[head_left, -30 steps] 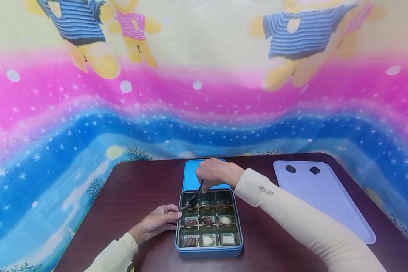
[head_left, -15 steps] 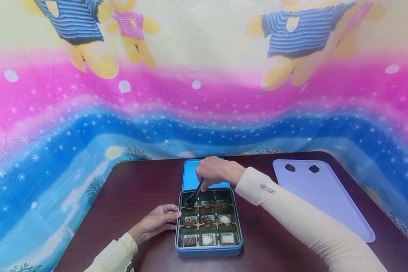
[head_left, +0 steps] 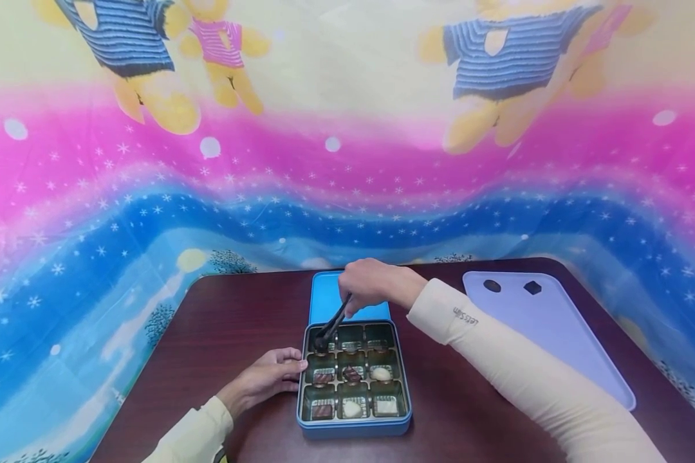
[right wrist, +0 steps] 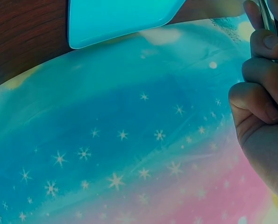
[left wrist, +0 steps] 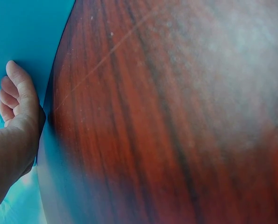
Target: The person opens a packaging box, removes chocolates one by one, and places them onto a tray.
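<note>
In the head view, my right hand (head_left: pixel 366 286) grips black tongs (head_left: pixel 337 323), tips down in the back left compartment of a blue tin (head_left: pixel 356 429). A dark lump shows at the tips; whether it is a pinched chocolate I cannot tell. My left hand (head_left: pixel 269 376) rests against the tin's left side, its fingers fairly straight. Dark and white chocolates sit in the divided insert, among them a white oval one (head_left: pixel 380 373) and a white square one (head_left: pixel 387 406). In the right wrist view, curled fingers (right wrist: pixel 265 74) hold the tongs' handle.
Behind the tin lies a light blue lid (head_left: pixel 324 296). A pale lilac tray (head_left: pixel 547 341) on the right bears a dark oval chocolate (head_left: pixel 491 286) and a dark angular one (head_left: pixel 533 287). A printed cloth (head_left: pixel 336 186) hangs beyond the brown table (head_left: pixel 237 308).
My right hand has risen slightly and shifted right with the tongs, whose tips have lifted a little within the back left compartment. My left hand keeps its place against the tin.
</note>
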A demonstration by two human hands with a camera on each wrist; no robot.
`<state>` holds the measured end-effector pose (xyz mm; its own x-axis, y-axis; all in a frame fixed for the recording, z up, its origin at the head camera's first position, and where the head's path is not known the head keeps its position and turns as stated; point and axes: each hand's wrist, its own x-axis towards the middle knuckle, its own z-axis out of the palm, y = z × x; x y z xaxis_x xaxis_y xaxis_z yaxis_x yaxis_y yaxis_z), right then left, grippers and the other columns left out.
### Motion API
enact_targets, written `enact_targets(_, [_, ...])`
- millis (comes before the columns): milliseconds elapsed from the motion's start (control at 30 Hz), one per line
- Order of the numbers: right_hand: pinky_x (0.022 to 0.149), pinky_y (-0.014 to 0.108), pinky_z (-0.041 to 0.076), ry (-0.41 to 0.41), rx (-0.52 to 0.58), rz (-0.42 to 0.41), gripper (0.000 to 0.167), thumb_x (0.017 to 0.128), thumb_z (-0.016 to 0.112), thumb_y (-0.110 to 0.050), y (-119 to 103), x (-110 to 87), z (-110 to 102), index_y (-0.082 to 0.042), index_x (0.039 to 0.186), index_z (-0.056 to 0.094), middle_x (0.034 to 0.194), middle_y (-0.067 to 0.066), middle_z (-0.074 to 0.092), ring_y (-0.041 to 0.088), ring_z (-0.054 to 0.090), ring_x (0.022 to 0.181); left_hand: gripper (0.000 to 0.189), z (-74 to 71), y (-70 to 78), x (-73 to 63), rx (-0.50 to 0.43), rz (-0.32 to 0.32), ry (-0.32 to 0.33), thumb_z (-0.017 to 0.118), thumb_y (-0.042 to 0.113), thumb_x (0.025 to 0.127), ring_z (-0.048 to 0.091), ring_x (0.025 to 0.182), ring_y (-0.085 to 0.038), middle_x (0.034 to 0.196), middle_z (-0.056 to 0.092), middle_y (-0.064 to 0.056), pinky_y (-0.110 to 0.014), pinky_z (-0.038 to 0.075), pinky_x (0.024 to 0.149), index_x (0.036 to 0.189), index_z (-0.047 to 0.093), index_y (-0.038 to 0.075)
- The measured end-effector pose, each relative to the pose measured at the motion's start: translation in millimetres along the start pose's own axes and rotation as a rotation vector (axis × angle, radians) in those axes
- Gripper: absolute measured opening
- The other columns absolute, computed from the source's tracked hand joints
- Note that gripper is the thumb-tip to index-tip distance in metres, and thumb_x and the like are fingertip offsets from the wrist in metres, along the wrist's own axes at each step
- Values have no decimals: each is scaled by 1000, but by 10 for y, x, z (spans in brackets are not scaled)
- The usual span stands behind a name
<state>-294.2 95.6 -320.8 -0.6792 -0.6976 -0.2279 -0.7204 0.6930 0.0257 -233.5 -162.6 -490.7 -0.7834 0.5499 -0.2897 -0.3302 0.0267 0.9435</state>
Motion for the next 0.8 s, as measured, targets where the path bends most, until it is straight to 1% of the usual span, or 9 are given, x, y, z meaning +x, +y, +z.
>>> enact_targets(133, [71, 27, 52, 4, 0, -9, 18, 88, 73, -43, 37, -21, -15, -26, 89, 79, 83, -15, 71, 5, 60, 73, 13, -6, -8, 5, -1, 1, -1, 61, 9, 96, 63, 83, -16, 92, 65, -3, -33, 56, 76, 101, 49, 6])
enact_targets(333, [68, 28, 50, 16, 57, -15, 16, 89, 73, -41, 92, -75, -57, -26, 85, 78, 78, -16, 68, 5, 59, 70, 13, -9, -8, 5, 1, 7, -2, 61, 9, 96, 63, 83, -16, 92, 65, -2, -33, 56, 76, 101, 50, 6])
enact_targets(500, [68, 29, 48, 49, 85, -32, 16, 88, 74, -40, 155, -140, -98, -25, 86, 78, 77, -16, 67, 6, 57, 72, 13, -11, -10, 1, 0, 6, -5, 61, 9, 96, 64, 83, -15, 93, 65, -3, -33, 56, 77, 102, 49, 6])
enact_targets(700, [69, 29, 48, 75, 129, -18, 16, 89, 74, -39, 257, -232, -128, -24, 90, 78, 80, -14, 68, 8, 56, 73, 15, -10, -8, -2, 1, 10, -10, 61, 10, 96, 63, 85, -15, 94, 65, -2, -34, 55, 77, 102, 49, 5])
enact_targets(733, [69, 29, 49, 77, 134, -12, 17, 89, 73, -39, 280, -246, -131, -24, 92, 79, 82, -14, 69, 7, 57, 73, 15, -10, -8, -1, 0, 10, -11, 62, 10, 96, 63, 85, -15, 94, 65, -2, -34, 55, 77, 102, 49, 4])
enact_targets(800, [74, 31, 52, 87, 147, 3, 19, 89, 73, -38, 327, -280, -135, -22, 97, 79, 89, -11, 72, 8, 61, 80, 15, -10, -6, 0, 1, 10, -12, 62, 11, 96, 63, 85, -15, 94, 65, -3, -34, 56, 77, 103, 49, 4])
